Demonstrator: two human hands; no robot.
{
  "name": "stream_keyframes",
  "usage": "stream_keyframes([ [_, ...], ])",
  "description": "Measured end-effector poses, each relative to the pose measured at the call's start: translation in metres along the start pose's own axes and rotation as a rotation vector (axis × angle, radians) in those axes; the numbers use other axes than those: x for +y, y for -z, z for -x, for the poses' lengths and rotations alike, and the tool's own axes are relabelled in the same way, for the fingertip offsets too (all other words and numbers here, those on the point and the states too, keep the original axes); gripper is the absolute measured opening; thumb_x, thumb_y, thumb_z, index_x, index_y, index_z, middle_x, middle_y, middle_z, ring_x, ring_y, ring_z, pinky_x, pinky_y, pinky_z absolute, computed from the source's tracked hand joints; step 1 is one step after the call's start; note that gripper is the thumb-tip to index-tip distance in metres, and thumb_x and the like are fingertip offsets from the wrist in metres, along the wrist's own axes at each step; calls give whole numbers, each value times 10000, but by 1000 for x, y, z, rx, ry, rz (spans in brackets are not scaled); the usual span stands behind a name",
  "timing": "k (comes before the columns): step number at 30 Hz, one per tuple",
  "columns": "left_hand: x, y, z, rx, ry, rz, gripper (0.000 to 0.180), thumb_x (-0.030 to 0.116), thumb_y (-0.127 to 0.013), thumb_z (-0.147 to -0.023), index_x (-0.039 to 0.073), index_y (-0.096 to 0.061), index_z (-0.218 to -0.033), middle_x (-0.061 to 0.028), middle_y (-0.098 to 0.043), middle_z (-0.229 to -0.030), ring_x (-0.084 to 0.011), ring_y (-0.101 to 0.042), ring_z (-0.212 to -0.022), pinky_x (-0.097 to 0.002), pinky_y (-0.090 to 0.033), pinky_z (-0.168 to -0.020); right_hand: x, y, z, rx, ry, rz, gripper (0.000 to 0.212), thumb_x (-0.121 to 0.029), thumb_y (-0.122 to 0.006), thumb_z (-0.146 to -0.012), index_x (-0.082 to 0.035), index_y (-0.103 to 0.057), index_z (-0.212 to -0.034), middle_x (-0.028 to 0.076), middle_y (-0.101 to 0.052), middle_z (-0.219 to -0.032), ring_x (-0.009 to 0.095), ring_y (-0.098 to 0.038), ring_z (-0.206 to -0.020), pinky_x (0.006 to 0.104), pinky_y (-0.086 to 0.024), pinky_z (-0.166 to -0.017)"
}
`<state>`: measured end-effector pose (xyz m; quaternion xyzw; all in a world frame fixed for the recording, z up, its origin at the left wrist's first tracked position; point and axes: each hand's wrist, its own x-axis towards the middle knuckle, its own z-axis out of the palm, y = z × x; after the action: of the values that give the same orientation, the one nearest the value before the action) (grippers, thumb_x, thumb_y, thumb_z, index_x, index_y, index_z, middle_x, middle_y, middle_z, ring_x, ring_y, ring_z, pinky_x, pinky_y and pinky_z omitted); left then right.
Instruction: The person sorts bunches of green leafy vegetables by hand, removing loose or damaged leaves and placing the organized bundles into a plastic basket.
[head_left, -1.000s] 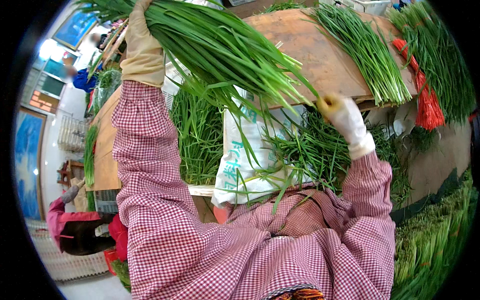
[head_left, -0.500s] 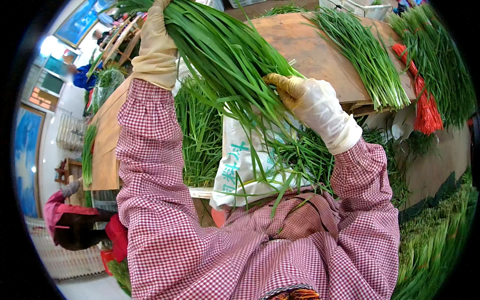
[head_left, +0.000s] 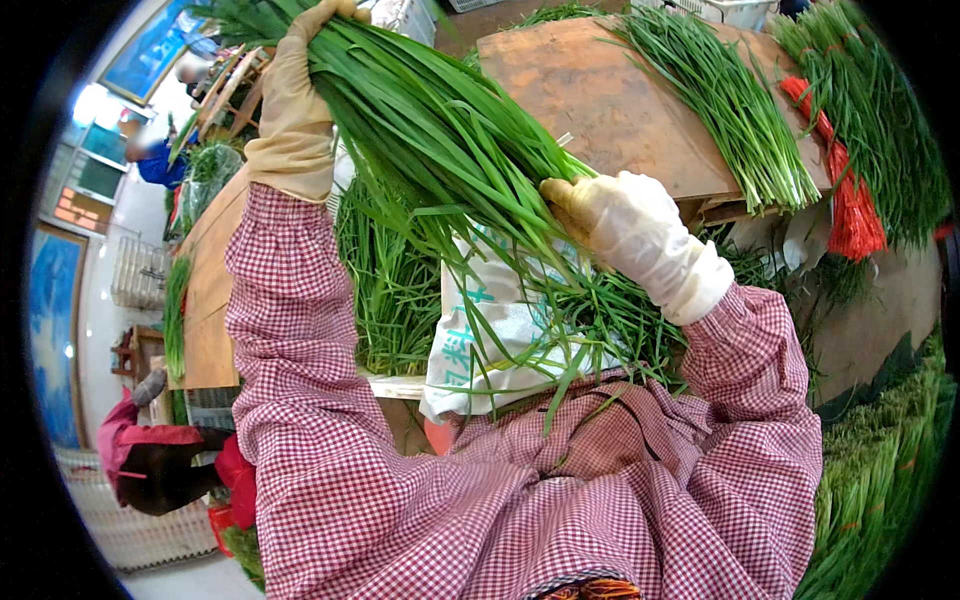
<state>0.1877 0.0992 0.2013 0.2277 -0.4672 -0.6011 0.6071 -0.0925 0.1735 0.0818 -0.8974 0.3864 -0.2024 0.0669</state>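
Note:
A thick bunch of Chinese chives point(head_left: 440, 110) stretches slantwise between my two gloved hands. My left hand point(head_left: 300, 80), in a cream rubber glove, is closed round its leafy part at the upper left. Toward the pale cut ends, my right hand point(head_left: 625, 220) grips the bunch, its glove whitish with yellowed fingers. Several loose blades dangle below it over a white woven sack point(head_left: 465, 350) across my lap. More loose chives point(head_left: 390, 290) lie behind the sack, under the bunch.
On the wooden board point(head_left: 560, 80) ahead rests another chive bunch point(head_left: 720, 110). Red ties point(head_left: 855, 215) hang at its right edge, beside stacked bundles point(head_left: 870, 120). More bundles point(head_left: 880, 450) stand at lower right. A person in red point(head_left: 150, 440) is at far left, near a wooden table point(head_left: 210, 290).
Both hands keep their hold on the chives. My left hand has shifted slightly left and down, and my right hand slightly right and down.

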Motion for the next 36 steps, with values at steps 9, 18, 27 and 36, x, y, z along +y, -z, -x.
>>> stream_keyframes([
  [9,-13,0,10,-6,70,-11,265,113,-548,-866,13,-541,-1111,-60,-624,-895,-202,-603,-876,-467,-482,-874,11,-14,49,121,-16,-88,124,-175,-563,-808,-89,-561,-897,116,-588,-685,294,-591,-611,390,-469,-521],
  [18,-6,-5,20,-143,164,121,230,142,-526,-879,18,-571,-1068,-93,-634,-906,-216,-603,-907,-412,-487,-875,19,-21,89,137,-51,-91,87,-114,-568,-779,-79,-560,-859,84,-602,-718,269,-599,-620,365,-485,-529],
  [27,80,26,31,-21,-190,-47,153,117,-491,-880,-5,-570,-926,-123,-622,-899,-233,-584,-895,-336,-501,-835,71,-51,118,-42,-447,-218,361,-273,-572,-845,-65,-560,-1139,139,-645,-947,195,-623,-863,306,-486,-741],
  [36,73,-4,32,-32,-171,-43,146,107,-505,-870,-8,-569,-934,-102,-613,-916,-216,-579,-907,-330,-487,-848,41,-93,12,129,-45,-2118,571,-301,-604,-846,-20,-405,-1301,102,-487,-1257,209,-491,-1108,378,-408,-926],
])
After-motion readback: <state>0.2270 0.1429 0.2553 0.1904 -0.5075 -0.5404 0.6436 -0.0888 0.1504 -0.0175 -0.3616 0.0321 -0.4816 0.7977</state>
